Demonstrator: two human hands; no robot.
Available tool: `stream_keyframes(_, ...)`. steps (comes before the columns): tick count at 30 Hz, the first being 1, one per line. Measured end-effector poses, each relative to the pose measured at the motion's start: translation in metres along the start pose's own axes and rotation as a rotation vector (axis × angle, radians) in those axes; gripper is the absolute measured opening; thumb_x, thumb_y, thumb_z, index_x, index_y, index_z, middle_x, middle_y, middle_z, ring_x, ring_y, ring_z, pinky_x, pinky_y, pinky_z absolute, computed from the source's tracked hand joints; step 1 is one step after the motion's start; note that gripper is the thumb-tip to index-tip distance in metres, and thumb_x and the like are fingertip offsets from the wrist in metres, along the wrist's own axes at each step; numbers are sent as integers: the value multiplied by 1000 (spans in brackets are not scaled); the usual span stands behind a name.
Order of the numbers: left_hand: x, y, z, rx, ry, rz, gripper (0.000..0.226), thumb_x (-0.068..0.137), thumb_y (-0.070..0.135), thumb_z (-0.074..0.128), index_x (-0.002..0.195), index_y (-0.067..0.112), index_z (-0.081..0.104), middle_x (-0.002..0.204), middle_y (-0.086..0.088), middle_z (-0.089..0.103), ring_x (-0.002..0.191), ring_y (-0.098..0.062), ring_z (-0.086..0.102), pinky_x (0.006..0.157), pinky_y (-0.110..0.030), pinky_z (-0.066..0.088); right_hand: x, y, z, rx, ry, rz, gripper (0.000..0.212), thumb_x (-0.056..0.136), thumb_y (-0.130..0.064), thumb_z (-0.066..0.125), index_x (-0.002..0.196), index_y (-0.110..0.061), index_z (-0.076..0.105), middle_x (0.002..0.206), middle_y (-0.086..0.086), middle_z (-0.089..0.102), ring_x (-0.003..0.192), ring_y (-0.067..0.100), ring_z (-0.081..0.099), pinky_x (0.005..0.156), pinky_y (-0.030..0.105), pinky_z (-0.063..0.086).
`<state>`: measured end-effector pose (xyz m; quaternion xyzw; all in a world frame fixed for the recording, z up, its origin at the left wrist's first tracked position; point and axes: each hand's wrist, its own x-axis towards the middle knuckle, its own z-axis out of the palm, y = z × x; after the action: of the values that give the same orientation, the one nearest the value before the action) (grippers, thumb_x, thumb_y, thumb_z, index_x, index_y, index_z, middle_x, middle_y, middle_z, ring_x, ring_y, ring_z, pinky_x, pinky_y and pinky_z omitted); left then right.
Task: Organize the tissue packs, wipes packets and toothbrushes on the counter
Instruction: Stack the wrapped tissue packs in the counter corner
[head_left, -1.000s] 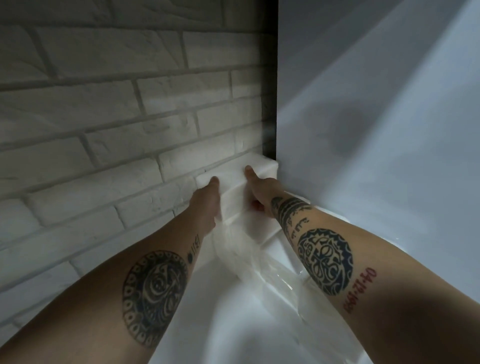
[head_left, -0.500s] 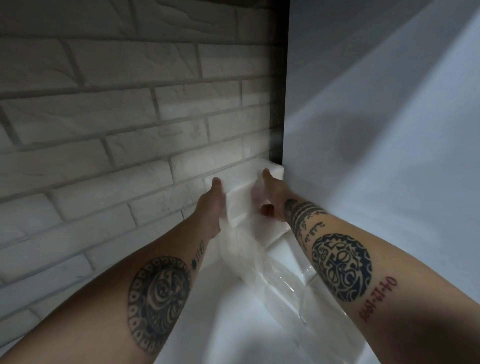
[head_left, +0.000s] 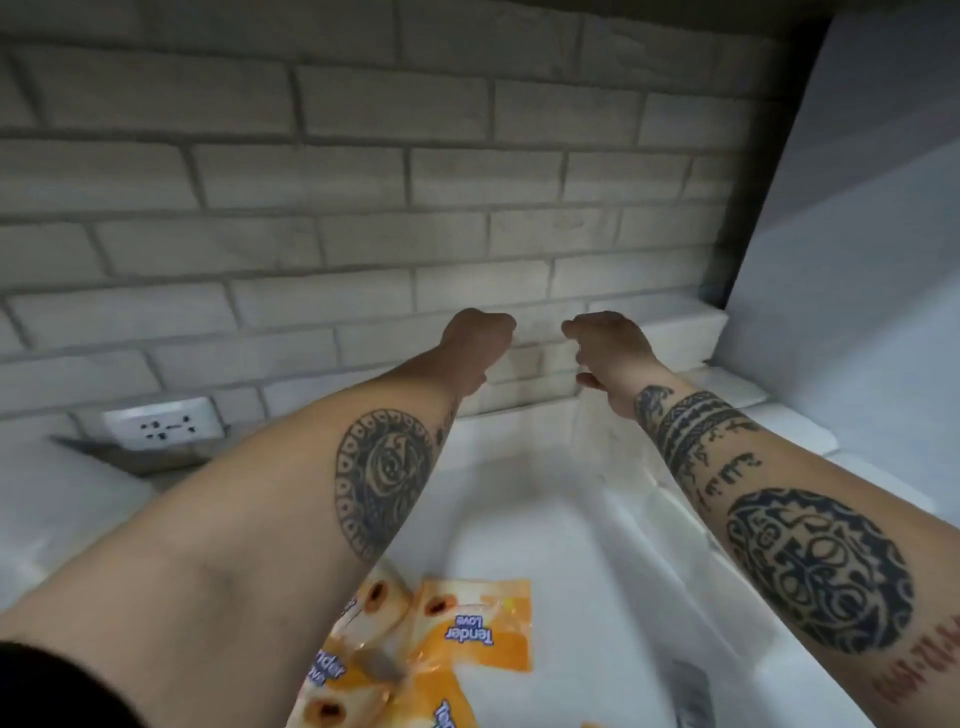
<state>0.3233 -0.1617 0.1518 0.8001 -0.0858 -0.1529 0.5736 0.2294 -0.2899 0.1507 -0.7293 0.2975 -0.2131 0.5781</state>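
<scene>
Both hands hang in the air in front of the brick wall (head_left: 363, 171), close together but not touching. The left hand (head_left: 475, 340) is curled into a loose fist with nothing showing in it. The right hand (head_left: 608, 353) has half-bent fingers, thumb apart, and is empty.

The tissue packs (head_left: 685, 330) sit stacked in the far right corner, against the wall and the side panel (head_left: 857, 234). More white packs seem to run forward along the right under clear wrap, though blur makes the edges hard to read. The orange wipes (head_left: 478, 629) lie loose and overlapping on the counter (head_left: 545, 519) near the body, partly under the left forearm. No toothbrush can be made out.

With the corner stack looking settled, the step in hand is likely a reach back for the wipes. It would go best by drawing both hands low and straight back — clear of the stack — then taking one packet at a time by its flat faces. The film is slick, so a pinch at a corner may slip; laying the packets square, beside the tissue, keeps the groups apart.
</scene>
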Motion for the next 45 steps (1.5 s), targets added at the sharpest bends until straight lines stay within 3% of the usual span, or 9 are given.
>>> stream_keyframes(8,-64,-67,-198,303,234,49,24,95,17,53,72,10,52,80,-9,59,86,-32,63,74,-32,51,-119,-9,153,-29,-330,-97,23,99,-25,66,121,-19,66,114,3,68,90,16,62,75,33,54)
stream_keyframes(15,-116,-167,-342,612,360,-122,41,90,32,51,118,9,70,123,-13,69,114,-36,64,97,-45,54,-213,6,272,-145,-506,-192,30,91,-20,73,121,-15,69,98,1,70,75,11,60,58,18,48)
stream_keyframes(17,-127,-198,-361,696,372,-230,47,81,42,49,122,22,62,128,-6,60,123,-35,53,103,-46,46,-229,23,296,-324,-551,-250,39,89,-27,75,126,-15,67,116,4,72,97,18,68,79,19,54)
stream_keyframes(20,-138,-236,-369,703,308,-253,53,87,51,56,137,33,51,139,-4,44,134,-36,38,108,-47,37,-241,53,318,-767,-557,-310,77,83,-59,73,147,-21,53,151,7,53,139,29,49,114,36,42)
stream_keyframes(24,-132,-271,-368,562,284,-82,62,86,51,60,142,28,48,141,-3,38,138,-28,42,110,-39,40,-261,98,317,-1103,-594,-228,122,69,-77,75,163,-29,15,170,10,8,156,40,8,122,57,27)
stream_keyframes(31,-121,-283,-361,555,237,-62,62,92,46,56,148,24,40,159,-7,16,128,-38,53,108,-47,45,-262,112,295,-1043,-437,-329,92,82,-55,71,157,-34,23,159,9,30,144,34,25,110,52,36)
stream_keyframes(36,-114,-266,-358,646,264,-72,41,89,32,41,125,13,48,143,-12,38,134,-35,37,100,-41,41,-258,76,270,-1066,-315,-333,79,81,-47,68,151,-32,35,144,7,43,136,31,31,102,49,36)
stream_keyframes(40,-122,-244,-338,699,242,-111,48,85,32,47,131,18,48,156,-8,25,143,-34,25,110,-52,36,-261,53,232,-888,-119,-231,84,78,-52,71,153,-33,37,146,6,45,138,30,34,104,48,39)
stream_keyframes(45,-136,-197,-293,532,196,51,57,92,50,35,120,7,59,133,-16,57,122,-36,52,106,-46,44,-275,33,208,-652,-34,-254,86,77,-54,76,152,-36,37,148,2,44,140,27,32,109,48,41)
